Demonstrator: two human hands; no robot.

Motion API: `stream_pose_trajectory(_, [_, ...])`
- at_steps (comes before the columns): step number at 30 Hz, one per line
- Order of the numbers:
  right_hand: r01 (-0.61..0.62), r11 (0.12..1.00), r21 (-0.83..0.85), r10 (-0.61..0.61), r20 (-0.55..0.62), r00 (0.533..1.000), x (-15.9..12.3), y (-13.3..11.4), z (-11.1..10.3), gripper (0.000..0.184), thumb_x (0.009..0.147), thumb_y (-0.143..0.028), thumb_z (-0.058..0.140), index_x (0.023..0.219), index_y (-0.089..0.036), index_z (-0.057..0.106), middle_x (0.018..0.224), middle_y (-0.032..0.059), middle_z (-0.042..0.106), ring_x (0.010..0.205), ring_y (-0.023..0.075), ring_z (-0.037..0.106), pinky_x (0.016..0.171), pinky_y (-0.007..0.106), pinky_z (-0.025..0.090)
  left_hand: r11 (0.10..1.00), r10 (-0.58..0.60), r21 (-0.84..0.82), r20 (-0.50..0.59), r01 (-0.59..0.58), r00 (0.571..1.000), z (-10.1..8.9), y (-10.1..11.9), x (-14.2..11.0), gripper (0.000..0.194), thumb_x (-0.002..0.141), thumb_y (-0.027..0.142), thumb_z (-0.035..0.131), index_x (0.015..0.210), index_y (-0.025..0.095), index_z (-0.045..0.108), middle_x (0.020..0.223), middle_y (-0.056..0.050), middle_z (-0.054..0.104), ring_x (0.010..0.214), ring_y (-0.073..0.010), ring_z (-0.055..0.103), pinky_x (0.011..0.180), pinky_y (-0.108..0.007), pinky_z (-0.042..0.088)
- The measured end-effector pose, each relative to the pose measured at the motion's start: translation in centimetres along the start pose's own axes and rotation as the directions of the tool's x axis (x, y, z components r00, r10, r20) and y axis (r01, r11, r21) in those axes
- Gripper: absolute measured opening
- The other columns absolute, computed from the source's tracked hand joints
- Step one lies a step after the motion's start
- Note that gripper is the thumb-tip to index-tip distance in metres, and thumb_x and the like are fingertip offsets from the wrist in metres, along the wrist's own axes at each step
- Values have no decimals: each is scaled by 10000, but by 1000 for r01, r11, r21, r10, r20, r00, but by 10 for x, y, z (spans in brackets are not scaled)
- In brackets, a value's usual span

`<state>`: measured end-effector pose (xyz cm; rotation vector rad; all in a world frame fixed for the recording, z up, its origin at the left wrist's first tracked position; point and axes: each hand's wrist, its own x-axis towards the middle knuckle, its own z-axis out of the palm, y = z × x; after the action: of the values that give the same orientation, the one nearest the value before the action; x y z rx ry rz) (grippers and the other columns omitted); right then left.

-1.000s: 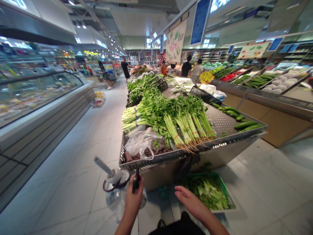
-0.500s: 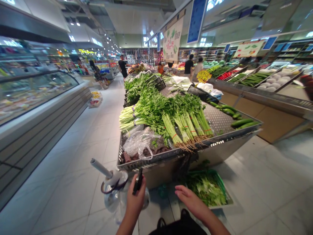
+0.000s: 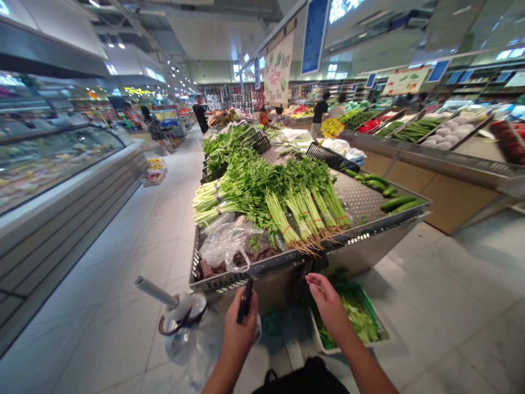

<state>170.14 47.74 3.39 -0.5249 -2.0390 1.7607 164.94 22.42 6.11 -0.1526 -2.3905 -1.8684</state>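
My left hand (image 3: 239,331) is closed around a slim black handheld object (image 3: 245,301), whose kind I cannot make out. It is in front of the near edge of a vegetable stand (image 3: 262,269). My right hand (image 3: 326,306) is held out with its fingers stretched and nothing in it. Beyond both hands, bunches of Chinese celery (image 3: 309,210) with red bands and bare roots lie on the stand. A clear plastic bag (image 3: 226,245) rests at the stand's near left corner. Below my right hand, a green-lined crate (image 3: 365,298) holds loose leaves.
To the left on the floor, clear plastic (image 3: 200,345) surrounds a grey tube (image 3: 156,291). Cucumbers (image 3: 400,203) lie at the stand's right end. A glass-fronted counter (image 3: 69,148) borders the left aisle, where a person in black (image 3: 200,115) stands further off.
Both hands have risen toward the stand and shifted right, the left still holding the black object. The view has turned slightly, so the stand appears further left.
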Motion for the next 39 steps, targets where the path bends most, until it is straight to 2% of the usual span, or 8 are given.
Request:
stream_pose_trajectory(4, [23, 1000, 5, -23, 5, 1000, 21, 3, -9, 487, 829, -636, 686, 1099, -231, 696, 1121, 144, 780, 1094, 319, 735, 1011, 505, 581, 999, 42, 14, 103, -44, 994, 15, 4, 7, 430, 903, 602, 657, 1026, 200, 749, 952, -80, 779, 871, -258, 728, 800, -316, 566])
stream_pose_trajectory(9, [56, 998, 16, -55, -17, 998, 55, -7, -26, 498, 818, -648, 687, 1083, -227, 691, 1093, 142, 785, 1052, 315, 747, 979, 498, 597, 998, -45, -50, -9, 45, 999, 38, 7, 16, 489, 866, 647, 678, 993, 180, 743, 864, -57, 750, 821, -239, 711, 748, -291, 567])
stream_pose_trajectory(16, [130, 991, 17, -130, -2, 991, 108, -20, -53, 445, 861, -609, 655, 1091, -229, 684, 1089, 131, 788, 1045, 300, 751, 984, 488, 602, 978, -59, -202, -4, 57, 998, 77, 22, 22, 450, 848, 592, 737, 1096, 217, 711, 1072, -86, 761, 1024, -257, 734, 893, -322, 601])
stream_pose_trajectory(22, [268, 961, -68, -266, 28, 963, 150, -40, -65, 356, 904, -511, 634, 1110, -225, 687, 1085, 119, 791, 1012, 285, 756, 964, 475, 609, 996, -61, -61, 5, 61, 998, 119, 38, 21, 432, 866, 605, 707, 1025, 206, 750, 944, -67, 773, 899, -253, 739, 814, -310, 597])
stream_pose_trajectory(27, [356, 928, -111, -349, 77, 934, 169, -56, -74, 316, 918, -465, 614, 1107, -226, 697, 1043, 107, 794, 961, 275, 755, 935, 458, 611, 995, -6, -95, -72, -1, 997, 141, 61, 33, 427, 873, 592, 698, 1073, 216, 731, 1031, -82, 778, 992, -261, 739, 907, -336, 587])
stream_pose_trajectory(30, [364, 923, -123, -355, 91, 930, 171, -52, -85, 322, 928, -471, 610, 1125, -229, 691, 1050, 106, 791, 962, 277, 750, 941, 460, 604, 996, -42, -85, -129, 31, 991, 147, 67, 39, 447, 853, 603, 709, 1075, 216, 733, 1053, -92, 784, 1029, -272, 744, 918, -340, 589])
stream_pose_trajectory(33, [358, 924, -133, -345, 106, 932, 170, -38, -99, 341, 946, -489, 596, 1152, -233, 682, 1073, 108, 787, 997, 282, 744, 966, 465, 592, 993, -100, -82, -123, 90, 987, 155, 63, 38, 479, 841, 614, 712, 1084, 202, 741, 1048, -105, 792, 1012, -282, 756, 893, -340, 597])
stream_pose_trajectory(39, [349, 920, -176, -293, 280, 914, 171, -12, -129, 450, 972, -517, 562, 1333, -256, 623, 1269, 105, 746, 1208, 292, 689, 1104, 512, 518, 994, -98, -73, -160, 87, 982, 178, 52, 18, 453, 867, 601, 692, 1043, 187, 748, 970, -79, 791, 947, -251, 741, 853, -304, 569])
